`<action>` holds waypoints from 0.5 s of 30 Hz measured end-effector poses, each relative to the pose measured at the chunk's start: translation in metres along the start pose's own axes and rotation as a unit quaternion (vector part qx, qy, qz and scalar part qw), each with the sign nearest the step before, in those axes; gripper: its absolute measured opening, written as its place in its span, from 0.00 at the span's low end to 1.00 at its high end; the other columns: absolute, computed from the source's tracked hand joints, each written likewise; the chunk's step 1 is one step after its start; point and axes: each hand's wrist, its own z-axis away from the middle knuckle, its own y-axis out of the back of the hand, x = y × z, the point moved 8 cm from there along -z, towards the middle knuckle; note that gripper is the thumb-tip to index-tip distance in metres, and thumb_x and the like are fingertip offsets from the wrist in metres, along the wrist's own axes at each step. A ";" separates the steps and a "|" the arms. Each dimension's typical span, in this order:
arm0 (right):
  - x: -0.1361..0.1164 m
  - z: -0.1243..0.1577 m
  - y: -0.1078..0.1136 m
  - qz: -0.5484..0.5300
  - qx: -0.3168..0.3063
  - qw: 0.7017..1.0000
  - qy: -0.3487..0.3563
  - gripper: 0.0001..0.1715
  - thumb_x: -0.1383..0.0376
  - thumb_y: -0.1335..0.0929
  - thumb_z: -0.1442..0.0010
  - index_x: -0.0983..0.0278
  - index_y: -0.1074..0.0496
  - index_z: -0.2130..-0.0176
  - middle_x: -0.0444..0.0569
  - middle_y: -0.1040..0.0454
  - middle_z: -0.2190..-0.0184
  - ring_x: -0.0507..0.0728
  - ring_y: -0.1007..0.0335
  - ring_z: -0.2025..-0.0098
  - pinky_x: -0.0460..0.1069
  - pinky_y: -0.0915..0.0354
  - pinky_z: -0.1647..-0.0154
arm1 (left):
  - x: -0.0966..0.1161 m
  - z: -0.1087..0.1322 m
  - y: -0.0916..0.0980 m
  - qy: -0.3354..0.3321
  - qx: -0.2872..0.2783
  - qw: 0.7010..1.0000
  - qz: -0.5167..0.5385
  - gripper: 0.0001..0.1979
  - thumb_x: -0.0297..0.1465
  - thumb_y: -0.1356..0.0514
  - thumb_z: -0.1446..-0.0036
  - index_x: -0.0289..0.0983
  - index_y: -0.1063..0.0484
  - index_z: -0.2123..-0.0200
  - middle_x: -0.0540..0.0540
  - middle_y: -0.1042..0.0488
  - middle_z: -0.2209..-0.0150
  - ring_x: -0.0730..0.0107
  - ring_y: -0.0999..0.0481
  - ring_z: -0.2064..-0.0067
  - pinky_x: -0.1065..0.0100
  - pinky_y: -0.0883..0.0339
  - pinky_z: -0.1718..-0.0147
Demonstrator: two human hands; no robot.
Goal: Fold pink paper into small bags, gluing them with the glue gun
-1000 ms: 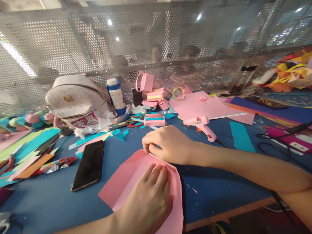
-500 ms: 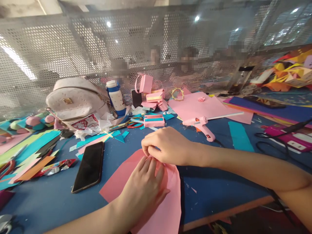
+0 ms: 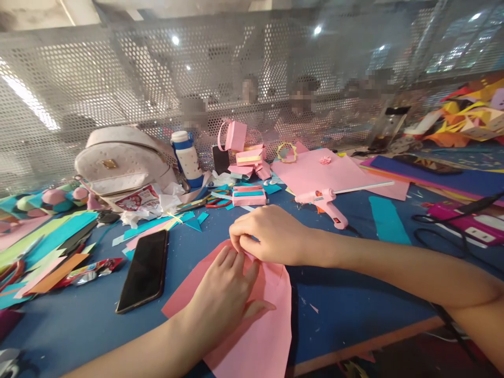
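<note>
A pink sheet of paper lies in front of me, with its left flap a darker pink. At its far end, my right hand is closed in a pinch on the paper's edge; the fingertips are partly hidden. My left hand rests on the sheet just nearer to me, its thumb stretched out to the right and its fingers reaching toward the right fingertips. Beyond the right forearm lies a pink hot glue gun with a long glue stick in its back. A black phone is left of the paper.
A small backpack, a bottle and small pink paper boxes stand along the perforated metal screen. Paper scraps and scissors lie left. A magenta power strip with cables is right. Blurred people show behind the screen.
My left hand has slid slightly to the left and toward me, its thumb now further from the fingers. My right hand stays nearly in place at the paper's far end.
</note>
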 end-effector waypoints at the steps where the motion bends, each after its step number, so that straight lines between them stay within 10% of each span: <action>1: 0.000 0.000 0.000 0.000 0.001 1.000 0.000 0.14 0.72 0.39 0.45 0.62 0.26 0.74 0.41 0.25 0.76 0.51 0.32 0.70 0.47 0.52 0.72 | 0.000 0.000 0.001 0.000 -0.002 1.000 0.002 0.33 0.53 0.47 0.42 0.32 0.32 0.46 0.33 0.27 0.51 0.47 0.30 0.46 0.49 0.34 0.49; 15: 0.003 -0.002 0.001 -0.005 0.006 1.000 0.001 0.14 0.73 0.39 0.45 0.63 0.27 0.74 0.42 0.25 0.76 0.51 0.33 0.71 0.46 0.50 0.71 | 0.019 0.003 -0.008 -0.061 0.010 0.998 0.005 0.32 0.50 0.48 0.40 0.30 0.34 0.44 0.36 0.30 0.49 0.51 0.31 0.49 0.53 0.35 0.48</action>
